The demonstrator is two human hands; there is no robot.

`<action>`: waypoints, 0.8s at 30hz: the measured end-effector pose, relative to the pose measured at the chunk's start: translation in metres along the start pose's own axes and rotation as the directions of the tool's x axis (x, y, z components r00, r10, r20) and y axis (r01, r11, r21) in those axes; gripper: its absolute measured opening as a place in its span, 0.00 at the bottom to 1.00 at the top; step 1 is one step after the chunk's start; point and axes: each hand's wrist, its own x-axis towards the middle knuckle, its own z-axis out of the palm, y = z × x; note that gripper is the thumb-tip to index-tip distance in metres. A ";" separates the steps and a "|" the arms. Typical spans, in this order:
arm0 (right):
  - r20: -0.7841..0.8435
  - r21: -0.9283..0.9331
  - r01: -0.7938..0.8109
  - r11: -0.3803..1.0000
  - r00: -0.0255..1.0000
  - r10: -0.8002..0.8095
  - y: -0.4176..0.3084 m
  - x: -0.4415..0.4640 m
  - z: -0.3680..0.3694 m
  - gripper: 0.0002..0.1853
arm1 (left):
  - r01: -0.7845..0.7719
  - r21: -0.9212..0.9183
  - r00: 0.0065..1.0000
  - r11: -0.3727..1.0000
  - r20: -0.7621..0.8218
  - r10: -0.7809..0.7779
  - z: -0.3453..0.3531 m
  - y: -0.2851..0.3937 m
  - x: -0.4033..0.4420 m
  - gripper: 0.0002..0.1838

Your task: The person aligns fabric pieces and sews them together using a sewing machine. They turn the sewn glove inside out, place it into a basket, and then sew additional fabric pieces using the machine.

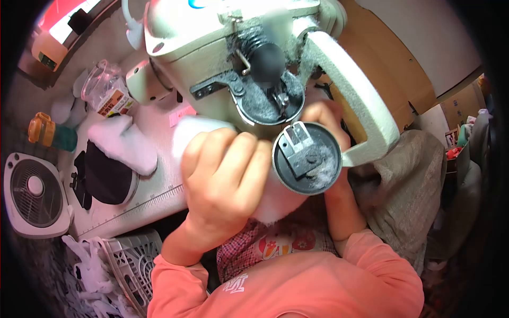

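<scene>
A pale sewing machine [201, 58] coated in grey lint stands in front of me, with a round metal disc [307, 159] at its lower end. Left of the disc, my left hand [225, 175] has its fingers curled round a fluffy white piece [193, 132], which shows above the knuckles. More white fluffy material [278, 199] hangs below the disc, between my hands. My right hand [326, 119] is behind the disc on the right, mostly covered by it; its fingertips and whatever they hold are hidden.
On the table [164, 196] at left lie a white fluffy piece [124, 143] and a black cloth piece [108, 172]. Beyond are a clear plastic jar [101, 87] and a bottle [53, 132]. A fan [37, 185] and white basket [135, 265] are at far left and below. Brown cloth [408, 185] hangs right.
</scene>
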 end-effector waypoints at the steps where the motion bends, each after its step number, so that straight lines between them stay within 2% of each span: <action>1: 0.007 -0.028 0.109 0.994 0.994 -0.108 0.009 0.011 0.002 0.06 | 0.024 0.109 0.993 0.994 -0.118 -0.011 0.001 0.000 0.000 0.13; 2: -0.054 0.178 0.090 0.980 0.995 -0.082 0.007 0.016 0.009 0.04 | 0.050 0.142 0.991 0.989 -0.131 -0.032 -0.002 0.001 -0.001 0.14; 3: -0.004 0.197 0.145 0.970 0.989 -0.147 0.017 0.025 0.006 0.07 | 0.042 0.144 0.991 0.989 -0.134 -0.023 -0.003 0.000 -0.001 0.14; 5: -0.013 0.204 0.144 0.968 0.989 -0.144 0.020 0.027 0.006 0.07 | 0.066 0.168 0.961 0.984 -0.277 -0.017 -0.004 -0.002 0.000 0.11; 6: -0.016 0.214 0.138 0.967 0.990 -0.138 0.020 0.028 0.008 0.08 | 0.083 0.111 0.966 0.990 -0.254 -0.053 -0.008 -0.002 0.002 0.09; 9: -0.018 0.249 0.119 0.961 0.993 -0.118 0.012 0.008 0.005 0.09 | 0.065 0.109 0.976 0.992 -0.212 -0.041 -0.015 -0.002 0.007 0.09; 13: -0.023 0.303 0.079 0.950 0.997 -0.076 0.013 0.008 0.003 0.10 | 0.034 0.081 0.978 0.996 -0.208 -0.016 -0.013 -0.006 0.014 0.10; 18: -0.026 0.369 0.040 0.929 0.999 -0.033 0.019 0.029 0.009 0.11 | 0.013 -0.044 0.973 0.999 -0.230 -0.023 -0.012 -0.010 0.017 0.12; 24: -0.018 0.443 -0.006 0.896 1.000 0.016 0.013 0.013 0.005 0.13 | 0.032 -0.049 0.978 0.998 -0.207 -0.041 -0.013 -0.009 0.018 0.13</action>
